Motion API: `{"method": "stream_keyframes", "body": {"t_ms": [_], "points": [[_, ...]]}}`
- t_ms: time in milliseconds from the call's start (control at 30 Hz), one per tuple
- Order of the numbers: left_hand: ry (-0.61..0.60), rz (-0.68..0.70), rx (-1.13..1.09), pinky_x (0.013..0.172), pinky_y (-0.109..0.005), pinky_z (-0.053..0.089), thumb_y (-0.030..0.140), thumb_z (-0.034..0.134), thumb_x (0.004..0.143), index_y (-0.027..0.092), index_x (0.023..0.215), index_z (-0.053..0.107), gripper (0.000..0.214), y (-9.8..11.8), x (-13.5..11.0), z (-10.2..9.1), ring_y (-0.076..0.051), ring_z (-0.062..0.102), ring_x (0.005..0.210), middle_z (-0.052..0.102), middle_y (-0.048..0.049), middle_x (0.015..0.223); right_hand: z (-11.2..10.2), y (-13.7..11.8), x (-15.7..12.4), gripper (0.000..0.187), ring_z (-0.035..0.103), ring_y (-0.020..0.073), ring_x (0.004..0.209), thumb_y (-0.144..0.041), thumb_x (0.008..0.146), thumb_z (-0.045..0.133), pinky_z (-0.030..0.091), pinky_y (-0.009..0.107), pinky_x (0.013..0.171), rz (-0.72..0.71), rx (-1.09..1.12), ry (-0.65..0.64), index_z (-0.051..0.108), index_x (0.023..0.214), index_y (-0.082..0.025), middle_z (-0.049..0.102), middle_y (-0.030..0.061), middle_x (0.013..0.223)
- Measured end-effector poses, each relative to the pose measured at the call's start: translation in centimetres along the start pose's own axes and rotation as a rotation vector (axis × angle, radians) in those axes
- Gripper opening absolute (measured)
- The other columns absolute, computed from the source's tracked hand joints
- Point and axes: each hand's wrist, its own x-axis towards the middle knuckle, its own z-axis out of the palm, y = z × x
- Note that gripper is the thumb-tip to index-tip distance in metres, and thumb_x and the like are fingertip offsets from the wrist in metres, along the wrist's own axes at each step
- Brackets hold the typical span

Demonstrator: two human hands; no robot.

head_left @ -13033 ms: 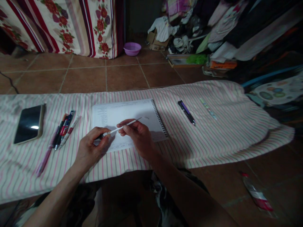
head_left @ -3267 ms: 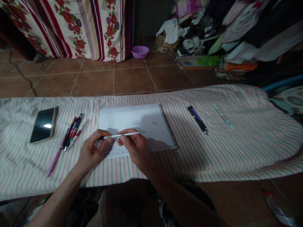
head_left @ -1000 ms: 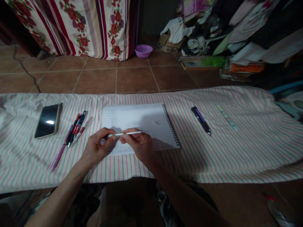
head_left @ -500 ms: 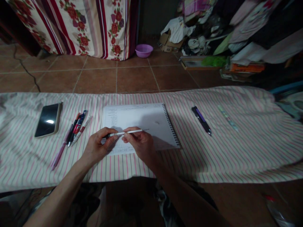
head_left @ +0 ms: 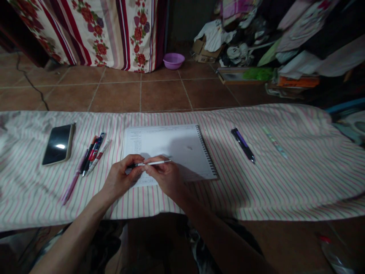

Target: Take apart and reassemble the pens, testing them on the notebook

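Together, the left hand [head_left: 121,177] and right hand [head_left: 167,177] pinch a slim white pen piece [head_left: 159,163], thumbs and forefingers closed on it, the two grips almost touching. A thin point shows past the right fingers; a dark end sits in the left fingers, and how the two parts join is hidden.

For good handling, I would hold both parts in one straight line, steady the left end and work the right fingertips gently, since the thin point looks easy to bend.

Just below the grip lies a spiral notebook [head_left: 159,140], its binding to the right. Left of the hands are a bunch of pens [head_left: 94,154] and, farther out, a smartphone [head_left: 57,144]; well to the right rests a black-and-purple pen [head_left: 243,145].

Of the containers, a purple basin [head_left: 173,62] stands on the floor beyond the grip, its contents too dim to tell. Just right of it, a cardboard box [head_left: 199,49] has a white garment [head_left: 212,36] spilling over it. A red-capped bottle [head_left: 332,247], low at far right, is blurred; its fill is unclear.
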Motion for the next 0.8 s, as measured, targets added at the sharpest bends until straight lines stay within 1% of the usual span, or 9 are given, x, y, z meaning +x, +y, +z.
{"method": "stream_keyframes", "body": {"t_ms": [133, 233, 333, 433, 500, 567, 667, 733, 800], "points": [[-0.045, 0.005, 0.041, 0.067, -0.025, 0.050, 0.035, 0.055, 0.079, 0.020, 0.093, 0.054, 0.021, 0.3, 0.1, 0.1, -0.015, 0.064, 0.075, 0.068, -0.0013, 0.082, 0.2, 0.7, 0.2, 0.008, 0.053, 0.0091, 0.053, -0.024, 0.072, 0.058, 0.042, 0.020, 0.050, 0.084, 0.089, -0.035, 0.058, 0.078, -0.020, 0.055, -0.0044, 0.058], [-0.073, 0.053, 0.095, 0.066, -0.023, 0.049, 0.032, 0.052, 0.081, 0.020, 0.093, 0.053, 0.017, 0.3, 0.1, 0.0, -0.014, 0.063, 0.072, 0.067, -0.0006, 0.082, 0.2, 1.0, 0.3, 0.012, 0.052, 0.0090, 0.053, -0.026, 0.071, 0.060, 0.041, 0.020, 0.050, 0.105, 0.105, -0.031, 0.052, 0.077, -0.020, 0.053, -0.0056, 0.058], [-0.080, 0.104, 0.114, 0.065, -0.022, 0.047, 0.031, 0.050, 0.083, 0.020, 0.091, 0.054, 0.014, 0.2, 0.2, -0.1, -0.013, 0.062, 0.073, 0.065, -0.0002, 0.081, 0.1, 0.8, 0.3, 0.013, 0.051, 0.0091, 0.054, -0.029, 0.072, 0.060, 0.042, 0.021, 0.053, 0.130, 0.104, -0.052, 0.053, 0.077, -0.019, 0.052, -0.0051, 0.059], [-0.050, 0.150, 0.098, 0.063, -0.022, 0.047, 0.030, 0.050, 0.084, 0.020, 0.089, 0.054, 0.012, 0.1, 0.2, -0.2, -0.013, 0.061, 0.072, 0.064, 0.0001, 0.078, 0.2, 0.5, 0.4, 0.023, 0.054, 0.0091, 0.059, -0.028, 0.070, 0.064, 0.044, 0.022, 0.056, 0.156, 0.222, -0.056, 0.053, 0.089, -0.020, 0.056, -0.0040, 0.066], [-0.033, 0.163, 0.083, 0.061, -0.021, 0.046, 0.029, 0.050, 0.084, 0.020, 0.086, 0.054, 0.011, 0.0, 0.2, -0.2, -0.012, 0.060, 0.068, 0.063, 0.0010, 0.075, 0.2, 0.4, 0.4, 0.036, 0.055, 0.0086, 0.057, -0.026, 0.068, 0.066, 0.045, 0.021, 0.054, 0.182, 0.311, -0.072, 0.050, 0.100, -0.021, 0.058, -0.0045, 0.068], [-0.028, 0.157, 0.062, 0.060, -0.021, 0.045, 0.029, 0.051, 0.084, 0.019, 0.085, 0.054, 0.010, 0.0, 0.2, -0.3, -0.011, 0.058, 0.066, 0.061, 0.0017, 0.072, 0.3, 0.2, 0.4, 0.042, 0.057, 0.0093, 0.056, -0.027, 0.069, 0.066, 0.046, 0.021, 0.051, 0.201, 0.370, -0.075, 0.046, 0.105, -0.021, 0.060, -0.0043, 0.068], [-0.020, 0.136, 0.025, 0.060, -0.021, 0.045, 0.029, 0.051, 0.084, 0.019, 0.086, 0.053, 0.010, -0.2, 0.2, -0.3, -0.011, 0.058, 0.067, 0.061, 0.0017, 0.073, 0.4, -0.1, 0.3, 0.043, 0.063, 0.0119, 0.063, -0.032, 0.071, 0.065, 0.049, 0.022, 0.051, 0.190, 0.417, -0.029, 0.044, 0.107, -0.021, 0.062, -0.0012, 0.076], [-0.003, 0.120, 0.016, 0.061, -0.022, 0.045, 0.029, 0.052, 0.084, 0.019, 0.087, 0.053, 0.011, -0.4, 0.2, -0.3, -0.011, 0.059, 0.068, 0.061, 0.0014, 0.075, 0.2, -0.4, 0.2, 0.040, 0.064, 0.0120, 0.064, -0.035, 0.074, 0.063, 0.051, 0.022, 0.051, 0.172, 0.410, 0.032, 0.046, 0.107, -0.021, 0.062, 0.0001, 0.081], [0.010, 0.107, 0.019, 0.060, -0.022, 0.046, 0.030, 0.052, 0.083, 0.019, 0.087, 0.053, 0.011, -0.6, 0.2, -0.3, -0.012, 0.059, 0.068, 0.062, 0.0013, 0.075, 0.0, -0.6, 0.2, 0.032, 0.063, 0.0108, 0.060, -0.038, 0.077, 0.059, 0.051, 0.022, 0.050, 0.149, 0.377, 0.099, 0.051, 0.102, -0.019, 0.062, 0.0000, 0.077]]}}
